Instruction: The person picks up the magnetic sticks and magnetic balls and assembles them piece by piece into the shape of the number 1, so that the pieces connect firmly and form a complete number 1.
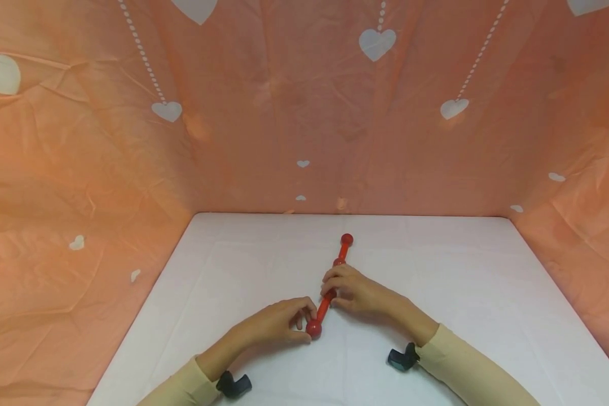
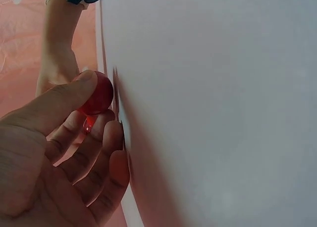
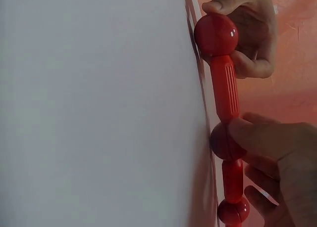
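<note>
A glossy red chain of balls and short rods runs in a straight line away from the person over the white table. Its nearest ball is pinched between the thumb and fingers of my left hand. Farther along, my right hand grips another ball, thumb on one side and fingers on the other. Between the two hands lies a ribbed red rod. Beyond the right hand, a ball and rod lead to the far end ball. Fingers of the right hand partly cover the middle of the chain.
The white tabletop reaches back to an orange cloth with pale hearts, which hangs behind and at both sides. Each wrist carries a small dark camera; one sits at the right cuff.
</note>
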The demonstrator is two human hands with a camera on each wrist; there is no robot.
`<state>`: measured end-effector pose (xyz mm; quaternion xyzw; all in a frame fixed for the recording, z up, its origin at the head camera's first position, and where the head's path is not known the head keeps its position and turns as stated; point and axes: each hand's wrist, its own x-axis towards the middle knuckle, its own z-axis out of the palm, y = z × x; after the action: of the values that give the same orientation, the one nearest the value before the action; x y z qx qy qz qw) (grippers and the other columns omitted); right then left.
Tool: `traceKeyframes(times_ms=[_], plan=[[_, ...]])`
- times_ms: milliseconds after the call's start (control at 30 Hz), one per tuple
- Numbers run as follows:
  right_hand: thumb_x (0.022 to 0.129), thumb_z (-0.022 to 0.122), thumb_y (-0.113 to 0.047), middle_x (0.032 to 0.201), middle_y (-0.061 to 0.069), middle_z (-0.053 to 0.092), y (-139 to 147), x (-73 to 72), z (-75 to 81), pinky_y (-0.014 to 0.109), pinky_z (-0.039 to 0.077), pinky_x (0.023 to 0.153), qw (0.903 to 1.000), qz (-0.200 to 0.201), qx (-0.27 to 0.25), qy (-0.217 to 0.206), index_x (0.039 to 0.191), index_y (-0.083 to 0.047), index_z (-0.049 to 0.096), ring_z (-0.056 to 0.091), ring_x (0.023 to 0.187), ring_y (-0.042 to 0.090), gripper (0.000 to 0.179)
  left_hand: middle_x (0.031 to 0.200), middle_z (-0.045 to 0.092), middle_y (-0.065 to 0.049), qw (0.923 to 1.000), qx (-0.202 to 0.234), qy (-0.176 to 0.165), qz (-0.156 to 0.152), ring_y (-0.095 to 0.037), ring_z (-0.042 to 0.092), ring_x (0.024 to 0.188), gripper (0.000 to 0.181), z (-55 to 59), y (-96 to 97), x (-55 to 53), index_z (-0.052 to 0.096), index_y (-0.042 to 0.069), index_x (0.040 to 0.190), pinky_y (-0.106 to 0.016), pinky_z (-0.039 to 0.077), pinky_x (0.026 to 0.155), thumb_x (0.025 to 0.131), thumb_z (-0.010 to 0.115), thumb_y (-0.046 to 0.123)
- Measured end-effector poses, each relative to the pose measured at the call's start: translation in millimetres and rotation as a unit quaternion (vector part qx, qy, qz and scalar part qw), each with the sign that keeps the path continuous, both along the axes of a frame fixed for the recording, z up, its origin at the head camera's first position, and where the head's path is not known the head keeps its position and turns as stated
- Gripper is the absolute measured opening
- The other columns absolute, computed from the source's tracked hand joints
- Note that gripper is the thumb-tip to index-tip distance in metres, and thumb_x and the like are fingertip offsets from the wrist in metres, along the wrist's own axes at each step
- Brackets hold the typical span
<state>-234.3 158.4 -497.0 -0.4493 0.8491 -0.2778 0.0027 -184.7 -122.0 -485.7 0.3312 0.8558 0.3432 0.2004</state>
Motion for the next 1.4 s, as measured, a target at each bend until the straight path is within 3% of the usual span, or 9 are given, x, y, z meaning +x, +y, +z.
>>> traceKeyframes(times_ms=[167, 267, 500, 767, 1067, 1400], plan=[[0.093, 0.083, -0.010, 0.126, 0.001, 0.065, 4, 1.9, -0.7, 0.047, 0.053, 0.108, 0.9985, -0.028, -0.039, 0.024, 0.120, -0.019, 0.076, 0.055, 0.126, 0.024, 0.029, 0.100, 0.065, 0.015, 1.0000, -0.002, -0.007, -0.001, -0.006, 0.061, 0.089, 0.040, 0.7, -1.0, -0.9, 0.063, 0.026, 0.117, -0.022, 0.053, 0.078, 0.089, 0.091, 0.021], [0.093, 0.084, -0.009, 0.123, 0.000, 0.065, 6, 4.0, -1.3, 0.046, 0.054, 0.106, 0.9975, -0.048, -0.050, 0.015, 0.119, -0.019, 0.075, 0.055, 0.124, 0.024, 0.030, 0.098, 0.066, 0.015, 0.9999, -0.005, -0.012, 0.000, -0.006, 0.061, 0.088, 0.039, 1.5, -1.1, -1.6, 0.064, 0.026, 0.116, -0.023, 0.053, 0.077, 0.089, 0.091, 0.022], [0.094, 0.084, -0.013, 0.123, -0.004, 0.067, 8, 8.7, -2.4, 0.043, 0.057, 0.104, 0.9924, -0.095, -0.051, -0.059, 0.123, -0.019, 0.071, 0.061, 0.118, 0.018, 0.033, 0.096, 0.067, 0.016, 0.9995, -0.017, -0.025, 0.011, -0.005, 0.061, 0.085, 0.037, 3.0, 0.0, -3.3, 0.065, 0.026, 0.114, -0.023, 0.054, 0.076, 0.088, 0.092, 0.024], [0.097, 0.081, -0.012, 0.091, -0.012, 0.068, 5, 14.8, -2.5, 0.028, 0.057, 0.080, 0.9845, -0.101, -0.059, -0.130, 0.126, -0.016, 0.068, 0.061, 0.084, 0.007, 0.032, 0.096, 0.067, 0.013, 0.9995, -0.015, -0.029, 0.005, -0.005, 0.061, 0.083, 0.037, 0.6, 0.2, -5.1, 0.065, 0.026, 0.114, -0.023, 0.054, 0.074, 0.088, 0.092, 0.024], [0.097, 0.081, -0.013, 0.100, -0.010, 0.067, 5, 20.6, -4.6, 0.026, 0.053, 0.076, 0.9830, -0.118, -0.056, -0.130, 0.134, -0.019, 0.071, 0.059, 0.086, 0.013, 0.039, 0.096, 0.066, 0.013, 0.9996, -0.017, -0.022, -0.007, -0.004, 0.059, 0.081, 0.037, -0.1, 3.9, -6.3, 0.064, 0.028, 0.114, -0.022, 0.053, 0.073, 0.089, 0.091, 0.026], [0.097, 0.081, -0.013, 0.101, -0.010, 0.067, 5, 20.7, -4.7, 0.026, 0.053, 0.077, 0.9820, -0.128, -0.058, -0.126, 0.132, -0.018, 0.072, 0.058, 0.087, 0.012, 0.037, 0.094, 0.066, 0.013, 0.9997, -0.019, -0.002, -0.013, -0.003, 0.059, 0.081, 0.035, -0.8, 13.2, -7.5, 0.063, 0.029, 0.112, -0.022, 0.051, 0.073, 0.090, 0.090, 0.029]])
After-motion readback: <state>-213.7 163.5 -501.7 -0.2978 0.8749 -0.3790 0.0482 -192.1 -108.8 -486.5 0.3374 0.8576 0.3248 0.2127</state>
